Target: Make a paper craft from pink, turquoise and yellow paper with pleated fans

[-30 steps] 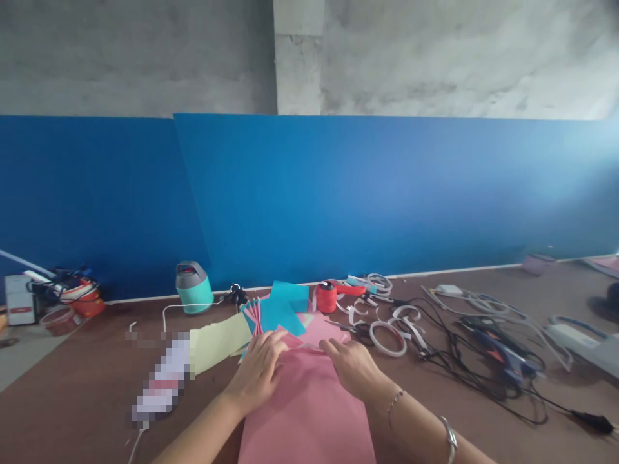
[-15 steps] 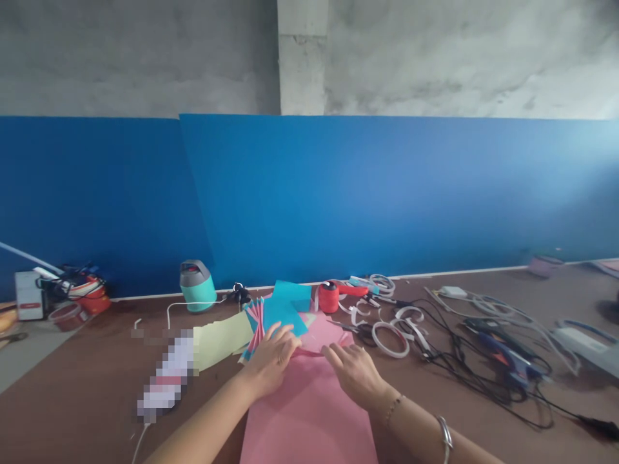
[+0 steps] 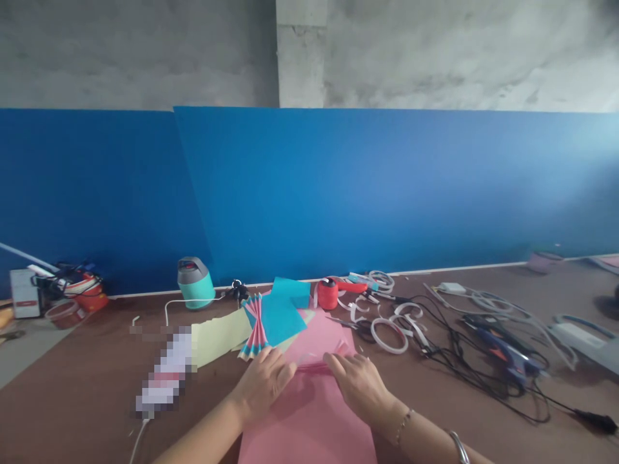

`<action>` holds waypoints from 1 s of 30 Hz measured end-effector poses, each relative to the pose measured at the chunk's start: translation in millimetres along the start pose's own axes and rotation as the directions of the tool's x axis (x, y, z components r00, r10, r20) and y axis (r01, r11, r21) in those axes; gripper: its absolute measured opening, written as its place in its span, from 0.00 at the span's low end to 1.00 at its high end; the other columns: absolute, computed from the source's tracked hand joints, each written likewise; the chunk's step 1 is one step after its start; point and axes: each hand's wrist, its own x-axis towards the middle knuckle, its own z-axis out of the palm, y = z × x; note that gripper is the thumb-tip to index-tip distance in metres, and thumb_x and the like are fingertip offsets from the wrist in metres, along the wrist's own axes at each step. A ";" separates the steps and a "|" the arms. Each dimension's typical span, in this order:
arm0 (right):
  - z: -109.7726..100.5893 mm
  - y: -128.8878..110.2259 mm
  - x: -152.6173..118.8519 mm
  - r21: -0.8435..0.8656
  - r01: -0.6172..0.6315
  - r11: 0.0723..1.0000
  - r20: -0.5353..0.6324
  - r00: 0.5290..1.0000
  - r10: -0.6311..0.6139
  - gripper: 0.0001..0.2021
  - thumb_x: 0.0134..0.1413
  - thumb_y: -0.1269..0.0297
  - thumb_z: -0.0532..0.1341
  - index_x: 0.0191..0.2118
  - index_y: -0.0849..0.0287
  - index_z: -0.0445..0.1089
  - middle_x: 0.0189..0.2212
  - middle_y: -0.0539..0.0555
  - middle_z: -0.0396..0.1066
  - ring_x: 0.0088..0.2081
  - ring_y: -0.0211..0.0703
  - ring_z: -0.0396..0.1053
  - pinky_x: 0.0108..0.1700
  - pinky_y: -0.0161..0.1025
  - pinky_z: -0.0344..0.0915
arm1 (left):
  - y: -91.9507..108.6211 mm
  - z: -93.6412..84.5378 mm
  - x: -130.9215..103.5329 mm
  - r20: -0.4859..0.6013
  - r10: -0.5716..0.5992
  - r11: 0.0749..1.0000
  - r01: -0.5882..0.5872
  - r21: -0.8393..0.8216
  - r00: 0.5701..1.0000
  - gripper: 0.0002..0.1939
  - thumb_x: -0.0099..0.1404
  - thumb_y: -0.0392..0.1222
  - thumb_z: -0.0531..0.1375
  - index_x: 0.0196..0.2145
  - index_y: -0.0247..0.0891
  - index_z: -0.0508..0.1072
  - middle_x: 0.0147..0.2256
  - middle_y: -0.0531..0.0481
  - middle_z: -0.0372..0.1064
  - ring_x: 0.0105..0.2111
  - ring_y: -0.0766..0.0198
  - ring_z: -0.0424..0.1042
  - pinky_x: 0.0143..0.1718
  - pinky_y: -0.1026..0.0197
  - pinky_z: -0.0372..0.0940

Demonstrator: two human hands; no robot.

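A large pink sheet of paper [image 3: 309, 419] lies in front of me, its far edge folded into a narrow strip. My left hand [image 3: 264, 383] is closed at the left end of that fold, thumb and fingers on the paper. At the right end my right hand [image 3: 358, 386] pinches the same fold; its fingertips are partly hidden. Beyond the fold lie more pink paper [image 3: 326, 325] and blue sheets [image 3: 285, 316]. A pleated pink and blue paper fan [image 3: 256, 328] rests just past my left hand. Pale yellow sheets [image 3: 220, 338] lie to its left.
A red spool [image 3: 327, 294], scissors [image 3: 362, 328] and a white tape roll [image 3: 389, 336] lie past my right hand. Black cables and a glue gun [image 3: 503, 351] are further right. A teal container [image 3: 196, 283] stands by the blue partition [image 3: 338, 193].
Both hands have drawn slightly nearer to me along with the folded strip. The left fingers, spread over the blue and pink paper before, are now closer together, and the fan is more fully visible.
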 end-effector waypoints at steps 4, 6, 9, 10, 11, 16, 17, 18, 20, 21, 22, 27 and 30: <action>-4.0 -3.9 -1.7 -0.055 0.035 0.998 0.013 0.999 -0.034 0.22 0.46 0.84 0.52 0.47 0.58 0.59 0.34 0.52 0.71 0.27 0.40 0.65 0.28 0.39 0.50 | 0.9 -5.6 3.5 -0.021 0.039 0.998 -0.038 0.052 0.999 0.16 0.64 0.24 0.45 0.46 0.38 0.61 0.33 0.49 0.69 0.35 0.58 0.66 0.43 0.53 0.56; -5.2 -2.5 1.0 -0.089 0.018 0.996 0.007 1.000 -0.017 0.23 0.46 0.84 0.52 0.49 0.59 0.59 0.37 0.54 0.71 0.28 0.40 0.66 0.30 0.39 0.52 | -3.4 -6.7 5.9 -0.024 0.065 0.996 -0.064 0.060 0.998 0.15 0.65 0.26 0.45 0.46 0.38 0.61 0.32 0.50 0.69 0.34 0.59 0.67 0.43 0.53 0.57; -4.5 2.0 4.9 -0.122 -0.024 0.992 0.024 0.999 0.027 0.22 0.48 0.84 0.52 0.49 0.59 0.59 0.38 0.55 0.70 0.31 0.41 0.67 0.31 0.39 0.53 | -10.9 -5.2 6.7 -0.008 0.090 0.993 -0.089 0.074 0.996 0.14 0.65 0.26 0.46 0.43 0.39 0.62 0.30 0.50 0.68 0.32 0.61 0.66 0.42 0.54 0.57; -3.3 3.4 5.4 -0.128 -0.027 0.991 0.040 0.999 0.032 0.22 0.49 0.84 0.52 0.49 0.59 0.59 0.37 0.54 0.70 0.30 0.41 0.67 0.31 0.39 0.53 | -12.7 -4.1 6.3 -0.008 0.105 0.991 -0.104 0.085 0.994 0.14 0.65 0.26 0.46 0.43 0.39 0.63 0.30 0.50 0.68 0.32 0.61 0.67 0.42 0.54 0.57; -1.8 4.5 5.5 -0.132 -0.022 0.991 0.056 0.998 0.029 0.21 0.49 0.83 0.52 0.49 0.59 0.59 0.36 0.54 0.70 0.30 0.40 0.67 0.31 0.39 0.53 | -13.8 -2.8 5.7 -0.010 0.123 0.988 -0.122 0.099 0.992 0.13 0.65 0.26 0.47 0.43 0.38 0.63 0.30 0.50 0.68 0.32 0.61 0.67 0.42 0.54 0.57; 6.2 5.6 0.2 -0.142 0.026 0.990 0.071 0.997 -0.016 0.19 0.50 0.80 0.55 0.48 0.59 0.59 0.33 0.53 0.70 0.27 0.39 0.67 0.28 0.39 0.51 | -9.5 -2.1 0.2 -0.017 0.147 0.979 -0.144 0.144 0.989 0.13 0.64 0.29 0.50 0.46 0.36 0.62 0.30 0.50 0.69 0.32 0.60 0.68 0.43 0.52 0.57; 6.9 5.4 -1.8 -0.145 0.036 0.989 0.065 0.998 -0.026 0.19 0.50 0.80 0.56 0.48 0.59 0.59 0.32 0.52 0.70 0.27 0.39 0.67 0.28 0.39 0.50 | -7.4 -4.0 -1.9 -0.012 0.149 0.980 -0.146 0.136 0.989 0.13 0.64 0.29 0.50 0.46 0.36 0.63 0.30 0.50 0.69 0.32 0.60 0.68 0.44 0.52 0.57; 7.2 5.3 -4.1 -0.145 0.048 0.988 0.059 0.997 -0.040 0.19 0.50 0.80 0.56 0.48 0.59 0.59 0.32 0.52 0.70 0.26 0.39 0.67 0.27 0.39 0.49 | -5.2 -6.3 -4.5 -0.004 0.149 0.981 -0.148 0.122 0.989 0.12 0.64 0.29 0.50 0.45 0.36 0.63 0.30 0.50 0.69 0.32 0.60 0.68 0.44 0.52 0.58; 7.2 5.1 -9.6 -0.133 0.084 0.988 0.039 0.996 -0.080 0.20 0.49 0.80 0.57 0.48 0.59 0.59 0.30 0.51 0.70 0.26 0.38 0.67 0.27 0.39 0.49 | -0.9 -11.3 -10.9 0.020 0.149 0.985 -0.150 0.089 0.989 0.12 0.64 0.29 0.49 0.45 0.37 0.63 0.30 0.50 0.69 0.32 0.61 0.69 0.45 0.52 0.58; 7.0 5.1 -12.6 -0.121 0.107 0.987 0.025 0.994 -0.105 0.20 0.48 0.80 0.57 0.48 0.59 0.59 0.30 0.50 0.70 0.26 0.38 0.67 0.27 0.39 0.49 | 0.9 -13.4 -14.4 0.027 0.147 0.986 -0.149 0.078 0.989 0.12 0.64 0.29 0.49 0.45 0.37 0.63 0.31 0.50 0.70 0.33 0.61 0.69 0.46 0.52 0.58; 6.7 5.0 -15.5 -0.107 0.127 0.986 0.009 0.992 -0.126 0.21 0.48 0.79 0.57 0.48 0.59 0.58 0.29 0.50 0.70 0.26 0.38 0.67 0.27 0.39 0.49 | 2.5 -15.1 -17.8 0.027 0.146 0.986 -0.148 0.078 0.989 0.12 0.64 0.29 0.49 0.45 0.37 0.63 0.32 0.49 0.70 0.33 0.61 0.69 0.46 0.52 0.58; 4.7 4.6 -22.6 -0.081 0.157 0.984 -0.043 0.986 -0.161 0.20 0.48 0.79 0.56 0.48 0.59 0.57 0.30 0.49 0.69 0.26 0.38 0.66 0.26 0.40 0.48 | 6.4 -18.4 -24.9 -0.012 0.149 0.982 -0.146 0.118 0.989 0.15 0.63 0.28 0.48 0.46 0.39 0.62 0.34 0.45 0.71 0.34 0.58 0.69 0.45 0.50 0.59; 3.4 3.4 -20.8 -0.090 0.151 0.984 -0.017 0.988 -0.153 0.21 0.46 0.80 0.57 0.48 0.59 0.58 0.29 0.49 0.69 0.25 0.38 0.66 0.25 0.39 0.48 | 6.2 -21.3 -21.4 0.026 0.129 0.989 -0.131 0.074 0.991 0.16 0.63 0.28 0.47 0.46 0.40 0.62 0.31 0.48 0.69 0.32 0.60 0.68 0.42 0.51 0.61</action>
